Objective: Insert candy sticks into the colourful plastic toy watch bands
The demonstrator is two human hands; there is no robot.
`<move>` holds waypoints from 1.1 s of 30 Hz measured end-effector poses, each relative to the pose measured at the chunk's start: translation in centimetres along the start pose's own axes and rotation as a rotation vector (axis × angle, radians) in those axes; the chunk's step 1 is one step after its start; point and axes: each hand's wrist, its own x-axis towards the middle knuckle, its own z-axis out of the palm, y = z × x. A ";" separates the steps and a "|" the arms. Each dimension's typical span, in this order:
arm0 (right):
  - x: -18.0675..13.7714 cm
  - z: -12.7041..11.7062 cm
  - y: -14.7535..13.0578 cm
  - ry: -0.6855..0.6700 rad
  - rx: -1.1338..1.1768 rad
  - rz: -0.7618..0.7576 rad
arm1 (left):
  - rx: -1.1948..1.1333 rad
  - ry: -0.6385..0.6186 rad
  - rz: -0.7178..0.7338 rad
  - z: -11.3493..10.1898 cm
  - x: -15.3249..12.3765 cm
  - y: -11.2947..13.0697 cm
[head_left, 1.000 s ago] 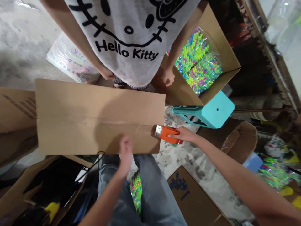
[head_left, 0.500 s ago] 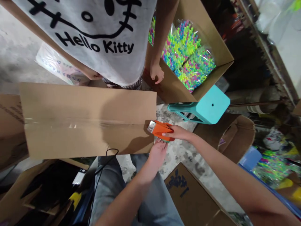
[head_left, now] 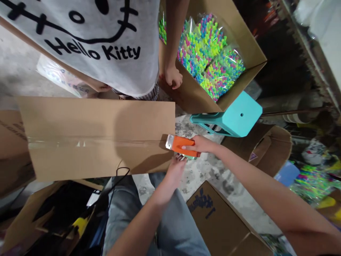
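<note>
A long cardboard box (head_left: 80,117) lies before me, with a strip of clear tape along its middle seam. At its right end, my right hand (head_left: 201,144) is closed around an orange tape dispenser (head_left: 182,145) whose metal cutting end points left over the box edge. A greenish edge of what looks like the tape roll shows under the dispenser. Just below it, my left hand (head_left: 176,169) is held by the box's right end, fingers stretched out and apart; their tips are partly hidden near the dispenser.
Across the box stands a person in a printed shirt (head_left: 106,71), both arms lowered. Beside them, an open carton (head_left: 245,39) holds bags of bright, colourful small pieces (head_left: 213,60). A turquoise stool (head_left: 241,115) lies tipped over on the right. Another carton (head_left: 218,213) sits near my legs.
The tape dispenser has turned slightly, its metal end a little higher and further left. My left hand's fingers have spread and moved slightly left, away from the dispenser's underside.
</note>
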 end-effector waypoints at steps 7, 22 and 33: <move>0.1 -1.6 0.1 -0.022 0.013 0.098 | 0.893 0.493 0.625 -13.7 3.4 6.0; 2.2 -0.8 -0.1 -0.048 -0.288 0.063 | 1.604 0.643 0.875 -23.8 8.5 10.5; 0.8 -3.2 4.7 -0.003 -0.262 0.056 | 1.572 0.644 0.826 -23.5 8.9 10.6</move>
